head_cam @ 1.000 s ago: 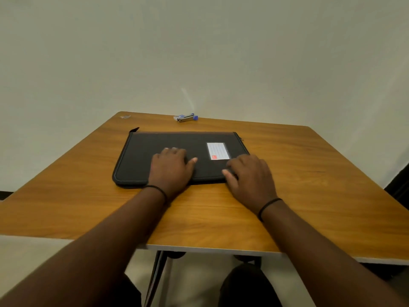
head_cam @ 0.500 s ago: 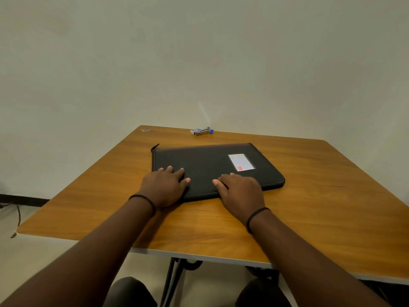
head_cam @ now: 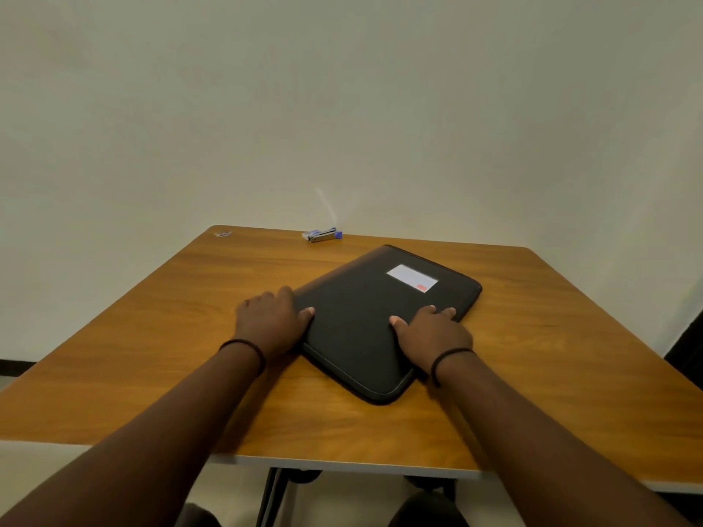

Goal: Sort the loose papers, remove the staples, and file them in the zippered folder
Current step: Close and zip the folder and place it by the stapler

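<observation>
While both hands (head_cam: 272, 323) press, folder (head_cam: 374, 329) has rotated.

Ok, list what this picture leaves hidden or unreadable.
Head view only:
- Zippered folder: contents hidden by its closed cover.
- White label: text too small.
- Small scrap at the table's far corner: too small to identify.
- Left hand fingertips: hidden behind the knuckles.

The tabletop (head_cam: 532, 374) looks like smooth wood with a light sheen; the folder (head_cam: 365, 329) is black matt cloth with a pale glossy label (head_cam: 412, 278); the staple remover (head_cam: 321, 235) shows shiny metal and blue plastic.
</observation>
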Demonstrator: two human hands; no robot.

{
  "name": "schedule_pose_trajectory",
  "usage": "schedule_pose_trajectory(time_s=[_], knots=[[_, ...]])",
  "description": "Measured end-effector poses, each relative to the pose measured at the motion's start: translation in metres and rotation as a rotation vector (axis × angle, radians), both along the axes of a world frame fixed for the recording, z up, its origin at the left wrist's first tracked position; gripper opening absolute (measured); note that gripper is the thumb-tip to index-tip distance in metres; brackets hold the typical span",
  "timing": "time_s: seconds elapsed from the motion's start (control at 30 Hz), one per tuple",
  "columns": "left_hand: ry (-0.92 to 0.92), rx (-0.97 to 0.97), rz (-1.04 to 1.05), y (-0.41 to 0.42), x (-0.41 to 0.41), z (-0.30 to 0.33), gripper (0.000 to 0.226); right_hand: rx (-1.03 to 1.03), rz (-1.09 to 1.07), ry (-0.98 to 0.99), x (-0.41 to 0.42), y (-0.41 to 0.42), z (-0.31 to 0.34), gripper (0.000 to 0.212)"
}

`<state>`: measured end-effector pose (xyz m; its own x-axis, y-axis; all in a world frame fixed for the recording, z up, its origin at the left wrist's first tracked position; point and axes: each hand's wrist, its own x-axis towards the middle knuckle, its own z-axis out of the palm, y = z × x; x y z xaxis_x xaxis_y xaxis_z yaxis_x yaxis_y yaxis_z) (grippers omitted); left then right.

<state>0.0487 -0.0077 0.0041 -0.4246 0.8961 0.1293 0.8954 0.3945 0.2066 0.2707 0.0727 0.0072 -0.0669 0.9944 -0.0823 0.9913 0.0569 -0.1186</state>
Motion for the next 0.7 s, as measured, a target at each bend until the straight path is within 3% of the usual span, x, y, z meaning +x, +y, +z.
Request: schedule_pose_trajectory(time_s=[0.17, 0.27, 0.37, 0.47, 0.57, 0.7], knots=[[0.081, 0.165, -0.005, -0.011, -0.001, -0.019, 0.054, -0.031, 0.027, 0.135, 0.006, 0.021, -0.004, 0.082], [0.120, 0.244, -0.118, -0.020, 0.010, -0.018, 0.055, -0.007, 0.076, 0.061, 0.021, 0.052, 0.004, 0.068], [0.075, 0.260, -0.262, -0.025, 0.018, -0.016, 0.059, 0.076, 0.070, -0.056, 0.021, 0.059, 0.008, 0.047], [-0.101, 0.311, -0.282, -0.014, 0.018, -0.016, 0.038, 0.056, 0.124, 0.034, 0.011, 0.049, -0.004, 0.059], [-0.242, 0.221, -0.323, 0.009, 0.023, -0.021, 0.042, 0.038, 0.183, 0.082, 0.012, 0.048, -0.011, 0.069], [-0.257, -0.031, -0.340, 0.048, 0.036, -0.020, 0.065, 0.012, 0.201, 0.052, 0.021, 0.075, -0.008, 0.069]])
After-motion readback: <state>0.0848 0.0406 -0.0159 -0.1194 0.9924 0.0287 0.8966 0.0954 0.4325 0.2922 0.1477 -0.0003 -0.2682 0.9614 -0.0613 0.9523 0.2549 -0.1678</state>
